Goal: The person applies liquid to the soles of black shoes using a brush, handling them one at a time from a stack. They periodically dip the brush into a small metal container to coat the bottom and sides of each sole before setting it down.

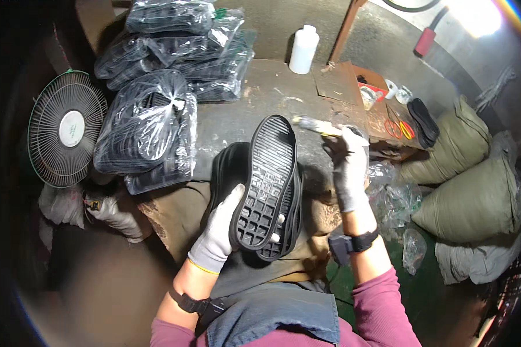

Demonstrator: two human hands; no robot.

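Note:
My left hand (220, 228), in a white knit glove, is closed around several black rubber shoe soles (266, 179) above my lap. The front sole tilts up and shows its ribbed, grid-patterned inner face; the others lie behind it, partly covered. Two pale fingertips show at the right edge of the stack. To the right of the soles, my gloved right hand (349, 159) is raised and closed on a slim, pale brush-like tool (315, 124). Its yellowish tip points left, close to the top of the front sole but apart from it.
Bagged black soles (145, 124) are piled on the left of the worktable (272, 87), beside a fan (69, 127). A white bottle (304, 51) stands at the back. Scissors (393, 128) and a dark sole-like piece (422, 122) lie right, near stuffed green sacks (469, 194).

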